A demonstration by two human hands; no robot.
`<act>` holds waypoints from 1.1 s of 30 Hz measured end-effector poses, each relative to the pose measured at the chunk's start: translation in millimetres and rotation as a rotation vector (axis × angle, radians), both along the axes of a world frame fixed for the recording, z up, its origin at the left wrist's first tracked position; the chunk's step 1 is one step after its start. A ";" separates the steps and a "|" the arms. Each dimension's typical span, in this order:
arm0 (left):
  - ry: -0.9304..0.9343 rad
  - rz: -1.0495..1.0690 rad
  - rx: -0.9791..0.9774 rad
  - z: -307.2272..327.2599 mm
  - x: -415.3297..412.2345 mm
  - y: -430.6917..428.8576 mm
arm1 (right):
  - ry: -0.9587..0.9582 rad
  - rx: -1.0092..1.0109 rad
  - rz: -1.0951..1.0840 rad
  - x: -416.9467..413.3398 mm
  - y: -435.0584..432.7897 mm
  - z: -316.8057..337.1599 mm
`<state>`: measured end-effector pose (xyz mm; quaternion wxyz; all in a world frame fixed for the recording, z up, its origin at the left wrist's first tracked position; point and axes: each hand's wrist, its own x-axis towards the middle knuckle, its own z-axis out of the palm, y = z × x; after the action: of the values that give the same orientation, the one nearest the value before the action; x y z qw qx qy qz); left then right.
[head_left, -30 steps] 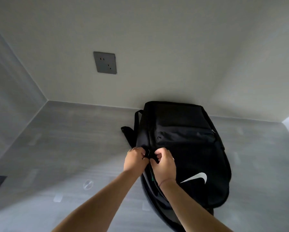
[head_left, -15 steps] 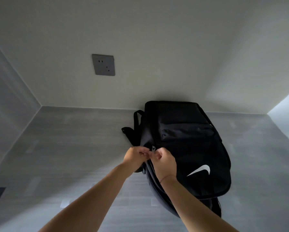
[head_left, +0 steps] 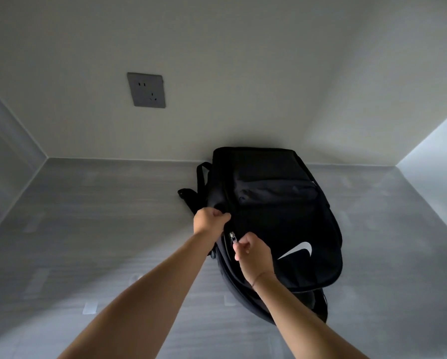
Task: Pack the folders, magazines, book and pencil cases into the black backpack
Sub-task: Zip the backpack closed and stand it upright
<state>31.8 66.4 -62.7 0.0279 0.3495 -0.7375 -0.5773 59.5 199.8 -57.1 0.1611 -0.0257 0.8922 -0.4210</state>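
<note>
Grey wood-grain surface (head_left: pixel 93 229), matt, streaked lengthwise, lit more brightly toward the near edge and darker toward the back. Several pale rectangular marks (head_left: pixel 90 307) scattered over it, one near the left forearm. Off-white wall (head_left: pixel 243 73) rising straight from the far edge, with a thin light seam along the join. Grey side panel at the left, meeting wall and surface in a corner; brighter pale panel at the far right. Grey socket plate (head_left: pixel 146 90) set in the wall, up and to the left, well apart from everything else.

Black backpack (head_left: pixel 282 224) lying flat on the surface, front panel up, far end touching the wall, just right of centre. White swoosh logo (head_left: pixel 299 250) on the lower front; zipped pocket across the upper front. Black strap (head_left: pixel 200 177) looping out at the left side onto the surface.

Left hand (head_left: pixel 209 221) clenched on the fabric at the backpack's left edge, beside the zip line. Right hand (head_left: pixel 253 252) just below it, thumb and fingers pinching the metal zipper pull (head_left: pixel 233 239). Both forearms bare, reaching in from the near edge. Contents of the backpack hidden from view.
</note>
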 end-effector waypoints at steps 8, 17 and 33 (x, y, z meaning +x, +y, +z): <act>0.002 0.123 0.097 -17.0 7.1 6.9 | -0.023 0.050 0.086 26.4 77.7 0.2; -0.239 -0.166 -0.059 5.2 32.7 47.0 | -0.136 -0.090 0.050 43.3 63.2 18.9; -0.038 0.179 0.143 27.7 47.1 64.3 | 0.030 -0.181 0.156 41.9 96.3 35.8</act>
<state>78.9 130.7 -35.0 0.0403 0.4257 -0.6607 -0.6169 101.4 296.1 -21.3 0.1768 -0.1160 0.8481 -0.4857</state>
